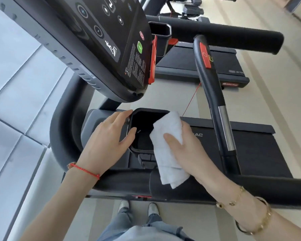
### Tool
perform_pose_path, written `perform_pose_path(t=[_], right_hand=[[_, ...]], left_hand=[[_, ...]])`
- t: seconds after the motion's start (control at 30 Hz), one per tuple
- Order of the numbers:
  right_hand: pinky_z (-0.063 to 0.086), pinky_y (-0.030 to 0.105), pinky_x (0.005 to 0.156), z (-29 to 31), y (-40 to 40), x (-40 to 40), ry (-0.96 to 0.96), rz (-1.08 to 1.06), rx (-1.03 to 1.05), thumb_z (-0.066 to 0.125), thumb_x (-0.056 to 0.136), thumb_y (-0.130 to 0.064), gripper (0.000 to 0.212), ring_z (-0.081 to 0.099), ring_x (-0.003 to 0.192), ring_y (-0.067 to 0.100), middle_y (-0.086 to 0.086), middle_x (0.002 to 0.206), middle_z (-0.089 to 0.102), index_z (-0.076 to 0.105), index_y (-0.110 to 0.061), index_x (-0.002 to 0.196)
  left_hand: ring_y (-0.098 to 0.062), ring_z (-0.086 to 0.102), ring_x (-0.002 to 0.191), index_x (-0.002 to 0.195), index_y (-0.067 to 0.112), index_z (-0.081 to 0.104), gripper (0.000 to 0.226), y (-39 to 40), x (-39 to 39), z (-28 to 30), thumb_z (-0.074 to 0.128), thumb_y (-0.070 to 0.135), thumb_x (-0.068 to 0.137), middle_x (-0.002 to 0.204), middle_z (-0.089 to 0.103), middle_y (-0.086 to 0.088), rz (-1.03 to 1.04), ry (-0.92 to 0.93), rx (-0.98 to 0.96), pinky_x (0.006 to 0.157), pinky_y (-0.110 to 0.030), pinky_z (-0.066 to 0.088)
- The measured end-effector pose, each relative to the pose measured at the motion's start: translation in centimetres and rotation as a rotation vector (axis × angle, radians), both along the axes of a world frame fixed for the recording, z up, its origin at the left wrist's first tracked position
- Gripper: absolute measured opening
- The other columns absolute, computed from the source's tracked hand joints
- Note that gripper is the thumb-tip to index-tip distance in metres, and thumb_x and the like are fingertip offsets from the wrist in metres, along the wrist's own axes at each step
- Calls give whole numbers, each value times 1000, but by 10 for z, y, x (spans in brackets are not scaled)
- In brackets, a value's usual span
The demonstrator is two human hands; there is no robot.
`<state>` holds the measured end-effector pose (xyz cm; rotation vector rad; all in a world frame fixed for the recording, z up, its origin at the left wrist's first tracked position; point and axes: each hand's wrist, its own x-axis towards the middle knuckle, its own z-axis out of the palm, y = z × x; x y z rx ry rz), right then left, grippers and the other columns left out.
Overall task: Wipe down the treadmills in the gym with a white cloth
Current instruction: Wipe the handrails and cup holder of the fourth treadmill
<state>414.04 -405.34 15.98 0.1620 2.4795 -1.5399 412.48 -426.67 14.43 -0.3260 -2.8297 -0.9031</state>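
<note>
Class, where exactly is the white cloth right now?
In the head view, the white cloth sits low-centre, held by the right hand against the right rim of the treadmill's black cup holder.

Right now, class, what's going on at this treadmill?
A person stands at a treadmill's console end, cleaning it. The right hand grips a folded white cloth and holds it against the edge of the black cup holder. The left hand rests open on the holder's other rim, fingers touching it. A second treadmill stands just beyond.
</note>
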Motion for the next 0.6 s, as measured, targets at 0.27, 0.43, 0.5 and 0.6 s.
perform_pose_path(t=[0.27,0.43,0.5,0.6], right_hand=[[27,19,113,18,15,41,210,262,113,37,97,-55,56,27,138,-7,-31,150,27,14,-49,148],[13,8,109,16,-13,28,260,646,587,26,100,-53,54,10,139,-12,-17,156,20,19,-31,149],[17,6,97,10,-36,18,304,654,693,31,100,-49,50,34,130,6,-2,139,44,39,-15,135],[21,24,66,9,-62,11,284,563,784,34,99,-49,33,48,83,16,-7,88,47,42,-16,96]], left_hand=[[-15,58,112,138,18,50,45,-20,-26,6,44,37,98,121,60,5,-234,4,-35,96,-22,40],[-18,60,98,138,16,51,40,-25,-33,7,45,27,100,119,62,2,-308,5,1,84,-26,44],[-16,57,85,138,17,51,40,-27,-33,5,47,25,100,119,62,2,-311,17,14,79,-25,43],[-21,62,95,142,17,47,42,-28,-32,0,48,23,100,118,63,0,-317,-12,48,86,-35,51]])
